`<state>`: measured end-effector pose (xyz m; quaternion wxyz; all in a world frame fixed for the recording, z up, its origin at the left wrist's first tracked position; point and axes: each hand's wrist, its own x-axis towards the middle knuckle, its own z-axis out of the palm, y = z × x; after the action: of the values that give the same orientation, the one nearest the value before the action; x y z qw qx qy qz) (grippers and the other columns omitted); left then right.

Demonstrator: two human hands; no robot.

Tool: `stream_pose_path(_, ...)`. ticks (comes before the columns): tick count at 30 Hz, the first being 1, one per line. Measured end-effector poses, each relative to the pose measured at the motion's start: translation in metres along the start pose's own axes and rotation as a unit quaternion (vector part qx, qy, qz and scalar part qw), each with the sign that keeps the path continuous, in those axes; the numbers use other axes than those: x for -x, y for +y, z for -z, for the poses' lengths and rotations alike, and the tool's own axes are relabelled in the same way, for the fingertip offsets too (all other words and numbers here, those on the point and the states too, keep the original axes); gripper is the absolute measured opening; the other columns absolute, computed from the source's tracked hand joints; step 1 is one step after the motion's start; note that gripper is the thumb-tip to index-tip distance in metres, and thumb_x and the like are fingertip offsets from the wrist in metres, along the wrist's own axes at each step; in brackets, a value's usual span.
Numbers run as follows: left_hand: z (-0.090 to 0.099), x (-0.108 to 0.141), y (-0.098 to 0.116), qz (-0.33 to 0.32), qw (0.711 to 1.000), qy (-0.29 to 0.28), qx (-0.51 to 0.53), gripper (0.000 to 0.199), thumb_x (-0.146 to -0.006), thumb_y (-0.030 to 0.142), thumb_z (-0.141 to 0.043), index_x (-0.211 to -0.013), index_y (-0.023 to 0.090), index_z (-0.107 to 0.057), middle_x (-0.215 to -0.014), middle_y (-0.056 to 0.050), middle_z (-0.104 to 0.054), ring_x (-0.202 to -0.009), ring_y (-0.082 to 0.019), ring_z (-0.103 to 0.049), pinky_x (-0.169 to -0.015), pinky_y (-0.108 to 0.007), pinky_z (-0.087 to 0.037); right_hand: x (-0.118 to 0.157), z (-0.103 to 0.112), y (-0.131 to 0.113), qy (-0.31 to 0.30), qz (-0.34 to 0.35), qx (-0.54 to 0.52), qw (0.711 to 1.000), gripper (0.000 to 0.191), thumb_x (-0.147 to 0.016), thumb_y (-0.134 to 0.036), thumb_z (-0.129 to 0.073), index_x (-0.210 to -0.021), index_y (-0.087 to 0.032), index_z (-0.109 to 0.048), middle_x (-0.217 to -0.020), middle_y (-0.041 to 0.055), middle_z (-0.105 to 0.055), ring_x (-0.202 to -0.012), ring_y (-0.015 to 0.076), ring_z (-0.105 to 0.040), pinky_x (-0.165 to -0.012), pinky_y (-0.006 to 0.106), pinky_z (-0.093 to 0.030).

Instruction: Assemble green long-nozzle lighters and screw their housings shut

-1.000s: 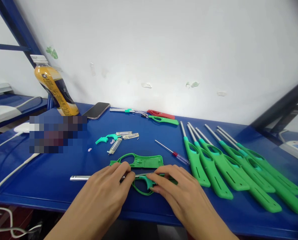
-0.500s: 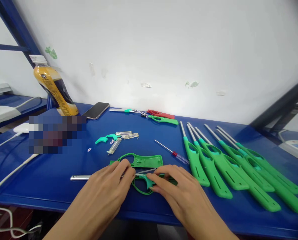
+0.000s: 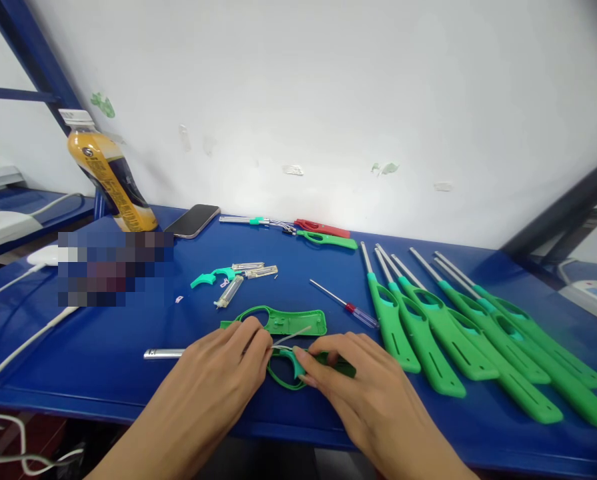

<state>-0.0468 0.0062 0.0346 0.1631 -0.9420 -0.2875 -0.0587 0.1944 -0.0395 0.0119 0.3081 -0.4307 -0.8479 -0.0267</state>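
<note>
An opened green gas lighter point(image 3: 284, 385) lies at the front of the table, its metal tube point(image 3: 163, 354) sticking out to the left. My left hand point(image 3: 228, 363) is closed around the neck of the lighter, hiding that part. With thumb and fingers my right hand point(image 3: 361, 367) pinches the teal trigger point(image 3: 297, 365) in the lighter half. A thin clear hose point(image 3: 293, 335) rises loose between my hands. Just behind them rests the other green shell half point(image 3: 295, 323), inner side up.
Several whole green lighters point(image 3: 441, 340) lie on the right, beside a screwdriver point(image 3: 345, 305). Clear fuel tanks point(image 3: 229, 292) and teal triggers point(image 3: 213, 277) sit mid-table. Farther back are a phone point(image 3: 195, 221), a bottle point(image 3: 111, 177), lighter tubes point(image 3: 243, 221) and a red shell point(image 3: 323, 229).
The free end of the clear hose has swung up and away from my right fingers. My right hand has shifted slightly at the trigger; my left hand is nearly still.
</note>
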Motion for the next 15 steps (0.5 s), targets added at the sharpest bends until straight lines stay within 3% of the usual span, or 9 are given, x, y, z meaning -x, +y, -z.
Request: stream_pose_path(15, -0.0026, -0.0003, -0.0007, -0.005, 0.999, 0.042, -0.022, 0.038, -0.091, -0.009, -0.046, -0.097, 0.015, -0.075, -0.095, -0.010, -0.079, -0.081, -0.030, -0.080, -0.067, -0.042, -0.071, 0.0050, -0.0005, 0.0058, 0.020, 0.039, 0.020, 0.999, 0.026, -0.113, -0.015, -0.058, -0.127, -0.026, -0.077, -0.129, 0.0005, -0.085, -0.089, 0.0197, -0.078, -0.080, 0.037, -0.061)
